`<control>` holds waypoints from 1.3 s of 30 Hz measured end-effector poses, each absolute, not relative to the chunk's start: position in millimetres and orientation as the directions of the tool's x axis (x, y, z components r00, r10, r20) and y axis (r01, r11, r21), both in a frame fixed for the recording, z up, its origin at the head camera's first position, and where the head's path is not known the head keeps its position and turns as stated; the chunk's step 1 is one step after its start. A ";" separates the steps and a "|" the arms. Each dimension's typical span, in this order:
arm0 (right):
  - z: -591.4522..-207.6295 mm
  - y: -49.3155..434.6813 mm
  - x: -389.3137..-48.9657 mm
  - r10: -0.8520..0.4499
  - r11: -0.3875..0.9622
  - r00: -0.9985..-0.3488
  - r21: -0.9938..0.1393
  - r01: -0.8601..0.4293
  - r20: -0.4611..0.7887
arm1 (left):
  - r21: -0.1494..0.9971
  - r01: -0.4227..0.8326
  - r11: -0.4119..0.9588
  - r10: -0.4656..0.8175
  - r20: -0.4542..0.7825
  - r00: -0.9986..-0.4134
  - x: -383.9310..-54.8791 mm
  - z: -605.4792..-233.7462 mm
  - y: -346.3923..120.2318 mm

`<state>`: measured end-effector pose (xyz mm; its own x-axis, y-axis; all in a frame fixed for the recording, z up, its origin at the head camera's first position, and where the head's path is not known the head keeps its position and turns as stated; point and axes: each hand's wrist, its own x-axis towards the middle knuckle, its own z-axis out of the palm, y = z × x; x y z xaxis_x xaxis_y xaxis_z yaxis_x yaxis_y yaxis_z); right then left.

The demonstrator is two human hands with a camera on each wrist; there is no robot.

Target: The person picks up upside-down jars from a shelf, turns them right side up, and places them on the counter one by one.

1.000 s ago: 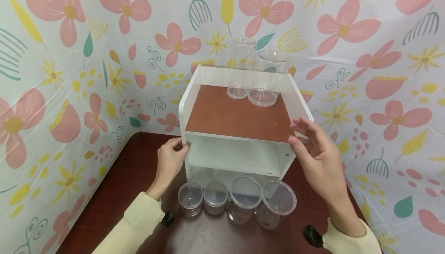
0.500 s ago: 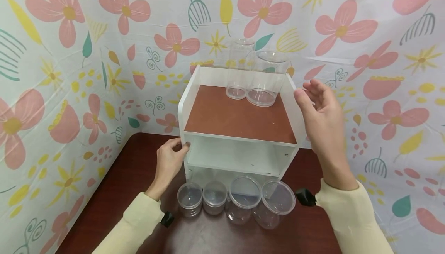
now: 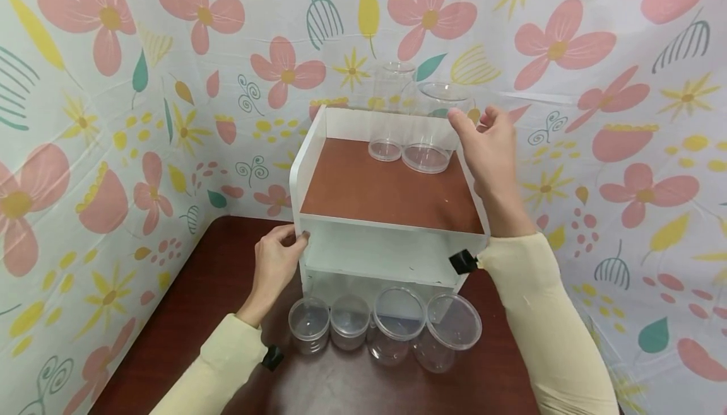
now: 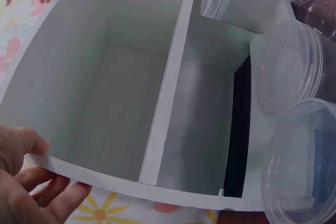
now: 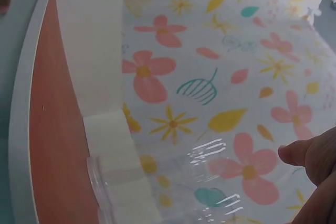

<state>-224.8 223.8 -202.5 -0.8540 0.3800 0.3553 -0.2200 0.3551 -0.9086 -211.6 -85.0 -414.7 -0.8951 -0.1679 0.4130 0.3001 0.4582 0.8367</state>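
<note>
A small white shelf unit [image 3: 386,251] with a brown top stands on the table. My left hand [image 3: 277,263] grips the front edge of its left side panel, thumb inside and fingers outside in the left wrist view. Two clear plastic jars stand at the back of the brown top: a narrow tall jar [image 3: 387,112] and a wider tall jar [image 3: 431,128]. My right hand [image 3: 491,156] is raised beside the wider jar, with the thumb toward its right side and nothing in its grasp. In the right wrist view the right thumb [image 5: 296,153] is extended, apart from the jar.
In front of the shelf unit stands a row of several lidded clear jars, from a short jar [image 3: 309,327] at the left to a taller jar [image 3: 451,327] at the right. The table [image 3: 199,314] is dark red-brown. A flower-printed cloth [image 3: 568,87] hangs close behind and at both sides.
My right hand has risen from the unit's right front corner, then moved left and farther back to the wider jar. The left hand has kept its hold on the side panel.
</note>
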 end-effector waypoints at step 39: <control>-217.3 220.4 -318.6 0.399 0.432 -0.879 -0.899 -0.073 0.263 | 0.851 0.281 0.444 -0.167 0.387 -0.907 -210.5 -415.3 -85.1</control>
<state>-318.6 220.4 -217.3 -0.8786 0.3987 0.2628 -0.0729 0.4318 -0.8990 -210.5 -85.1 -415.3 -0.9070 -0.1666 0.3869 0.2813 0.4440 0.8507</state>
